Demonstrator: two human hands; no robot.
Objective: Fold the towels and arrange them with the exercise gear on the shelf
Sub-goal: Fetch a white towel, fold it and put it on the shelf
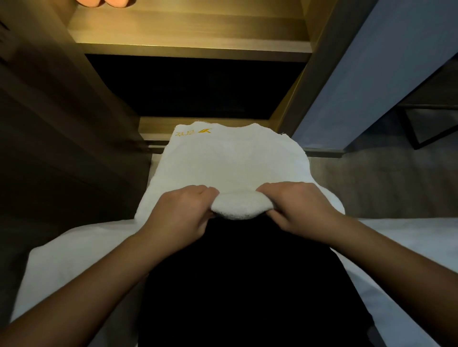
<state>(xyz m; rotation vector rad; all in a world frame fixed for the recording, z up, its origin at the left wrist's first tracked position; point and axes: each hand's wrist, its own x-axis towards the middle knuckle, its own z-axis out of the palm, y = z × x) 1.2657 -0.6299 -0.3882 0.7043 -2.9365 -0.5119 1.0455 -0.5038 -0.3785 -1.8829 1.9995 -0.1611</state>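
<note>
White terry cloth fills the middle of the frame: a towel (233, 161) spread flat, thick and nubbly, with a yellow embroidered logo (195, 132) at its far left corner and a few loose threads along the far hem. Its near edge is bunched into a soft, rounded roll (234, 208) at centre frame. The left hand (183, 210) and the right hand (297, 205) sit at either end of that roll, and the fingers (210, 192) of both are curled tight into the cloth, pinching it, with the thumbs tucked underneath out of sight.

I judge this to be the folding step, early on: only the near edge is gathered and most of the towel lies open. The next move looks like carrying that gripped edge forward toward the logo end, keeping both hands level so the hem lands square. The pile is limp and will sag between the hands.

Below the hands a black garment (247, 284) covers the lower centre, with a smooth white bed sheet (62, 260) on both sides. Across the top runs the shelf (188, 32), pale wood grain under warm light, with a dark compartment (198, 86) beneath it whose contents cannot be made out. Two orange rounded things (101, 2) are cut off at the upper left edge; they may be the exercise gear. Grey floor (384, 183) shows at mid right.
</note>
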